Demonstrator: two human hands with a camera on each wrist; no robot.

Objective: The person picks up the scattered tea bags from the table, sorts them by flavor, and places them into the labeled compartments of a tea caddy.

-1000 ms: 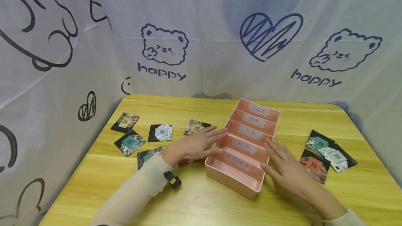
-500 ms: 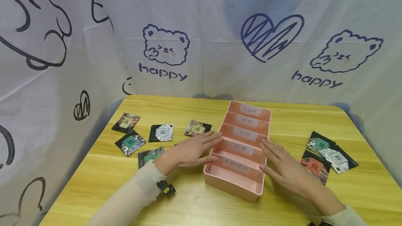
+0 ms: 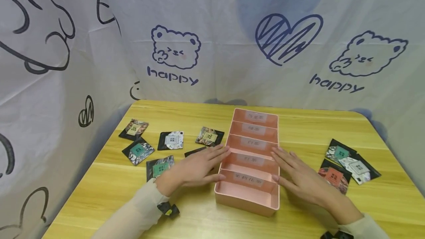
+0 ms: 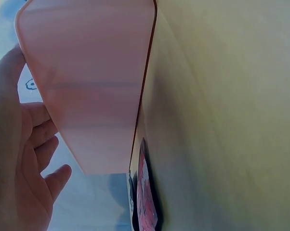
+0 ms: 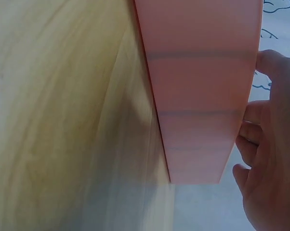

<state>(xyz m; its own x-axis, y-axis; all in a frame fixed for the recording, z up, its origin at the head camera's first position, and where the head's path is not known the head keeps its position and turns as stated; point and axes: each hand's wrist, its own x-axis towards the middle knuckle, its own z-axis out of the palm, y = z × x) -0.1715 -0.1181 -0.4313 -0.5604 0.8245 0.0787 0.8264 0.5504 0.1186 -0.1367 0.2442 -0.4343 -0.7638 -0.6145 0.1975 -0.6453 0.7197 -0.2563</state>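
A pink box (image 3: pixel 245 204) with several compartments, each with a handwritten label, stands on the table between my hands. My left hand (image 3: pixel 196 167) touches its left long side near the rim, fingers extended. On the opposite side, my right hand (image 3: pixel 307 182) rests its fingertips and thumb against the rim, fingers also fairly straight. The left wrist view shows the box's outer wall (image 4: pixel 87 96) with thumb and fingers along its upper edge. A similar contact at the other wall (image 5: pixel 203 86) appears in the right wrist view. No sachets show inside the compartments.
Several black printed sachets lie left of the box, among them a white-labelled sachet (image 3: pixel 170 140) and a green-labelled sachet (image 3: pixel 138 151). One sachet (image 3: pixel 196 151) is partly behind my left hand. Right of my right hand, a red-labelled sachet (image 3: pixel 334 176) lies among others. A printed curtain (image 3: pixel 229 65) hangs behind the table.
The box has shifted left and slightly towards me, turning straighter, with both hands moving along its sides. The sachets stay where they were.
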